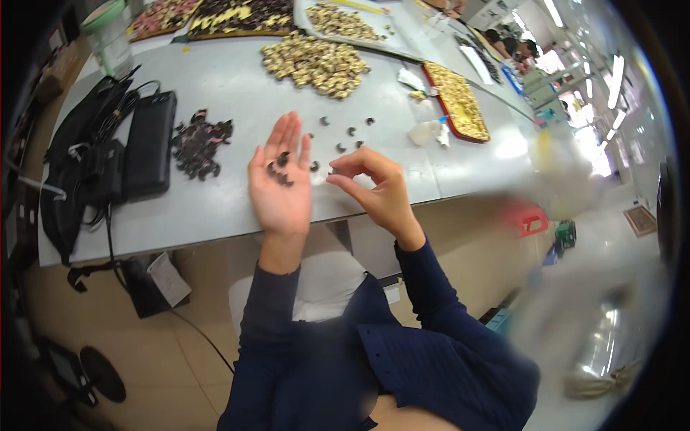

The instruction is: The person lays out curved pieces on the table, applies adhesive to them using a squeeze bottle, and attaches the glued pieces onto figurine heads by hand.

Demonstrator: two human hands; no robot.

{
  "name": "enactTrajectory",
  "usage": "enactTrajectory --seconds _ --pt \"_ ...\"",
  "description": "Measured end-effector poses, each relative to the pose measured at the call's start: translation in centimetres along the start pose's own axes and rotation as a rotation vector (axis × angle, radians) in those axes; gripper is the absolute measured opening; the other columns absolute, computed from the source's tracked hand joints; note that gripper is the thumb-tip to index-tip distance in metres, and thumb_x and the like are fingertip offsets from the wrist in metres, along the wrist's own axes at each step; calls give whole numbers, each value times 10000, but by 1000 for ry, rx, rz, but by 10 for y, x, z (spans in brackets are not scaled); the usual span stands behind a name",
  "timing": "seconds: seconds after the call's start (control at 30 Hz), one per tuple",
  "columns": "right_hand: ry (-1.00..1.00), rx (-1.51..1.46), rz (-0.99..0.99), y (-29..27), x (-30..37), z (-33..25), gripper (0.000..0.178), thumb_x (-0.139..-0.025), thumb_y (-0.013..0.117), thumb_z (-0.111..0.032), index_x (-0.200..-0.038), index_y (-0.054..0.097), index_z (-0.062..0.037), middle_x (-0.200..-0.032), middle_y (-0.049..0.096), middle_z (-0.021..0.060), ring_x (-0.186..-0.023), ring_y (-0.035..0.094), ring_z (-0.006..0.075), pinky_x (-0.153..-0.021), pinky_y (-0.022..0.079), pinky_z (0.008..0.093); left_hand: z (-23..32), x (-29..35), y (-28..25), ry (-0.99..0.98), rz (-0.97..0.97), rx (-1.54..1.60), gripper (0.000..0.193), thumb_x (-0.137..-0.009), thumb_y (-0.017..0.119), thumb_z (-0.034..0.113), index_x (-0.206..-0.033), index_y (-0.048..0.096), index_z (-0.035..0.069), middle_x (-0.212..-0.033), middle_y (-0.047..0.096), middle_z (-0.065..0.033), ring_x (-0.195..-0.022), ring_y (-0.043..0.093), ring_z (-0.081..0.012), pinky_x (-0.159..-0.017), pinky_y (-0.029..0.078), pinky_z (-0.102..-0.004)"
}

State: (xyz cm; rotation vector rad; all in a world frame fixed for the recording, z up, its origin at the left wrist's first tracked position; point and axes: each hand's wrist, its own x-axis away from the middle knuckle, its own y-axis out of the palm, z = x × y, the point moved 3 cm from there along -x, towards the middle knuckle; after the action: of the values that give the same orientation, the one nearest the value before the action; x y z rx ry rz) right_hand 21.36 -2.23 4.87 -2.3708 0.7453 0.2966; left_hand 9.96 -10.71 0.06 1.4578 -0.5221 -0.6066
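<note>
- 1 grey worktop, carrying everything below.
- 1 heap of pale yellow pieces, toward the far side.
- 1 red-rimmed tray of yellow pieces, at the right.
- 1 black box, at the left.
- 1 left hand, palm up, grip spread, about 4 curved dark pieces on it.
- 1 right hand, grip pinching 1 tiny dark piece between thumb and fingertips.
- 1 dark heap, between box and left hand.
- About 7 loose dark pieces, scattered just beyond the hands.
</note>
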Motion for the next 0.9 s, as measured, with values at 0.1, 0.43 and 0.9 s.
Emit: enactTrajectory --seconds 0.1,0.43,0.9 --pt "93 1 65 -11 9 13 167 -770 757 -23 -894 649 7 -849 684 65 -751 638 108 -726 504 247 2 1 1 -6 23 49 491 -987 311 199 -1369 339 -108 -1458 346 -221 -1391 294 -286 -1161 255 -402" --pt "233 125 114 -18 20 19 121 -787 749 -64 -832 645 -22 -737 655 19 -692 585 54 -635 451 211 1 -1 1 12 45 48 480 -992 299 187 -1356 336 -124 -1437 355 -240 -1376 310 -305 -1157 277 -409" --pt "151 109 59 -16 23 15 72 -816 695 -13 -880 672 11 -821 703 50 -754 648 85 -702 491 212 0 1 1 11 44 1 449 -990 328 213 -1315 396 -89 -1388 410 -204 -1343 353 -291 -1131 305 -399"
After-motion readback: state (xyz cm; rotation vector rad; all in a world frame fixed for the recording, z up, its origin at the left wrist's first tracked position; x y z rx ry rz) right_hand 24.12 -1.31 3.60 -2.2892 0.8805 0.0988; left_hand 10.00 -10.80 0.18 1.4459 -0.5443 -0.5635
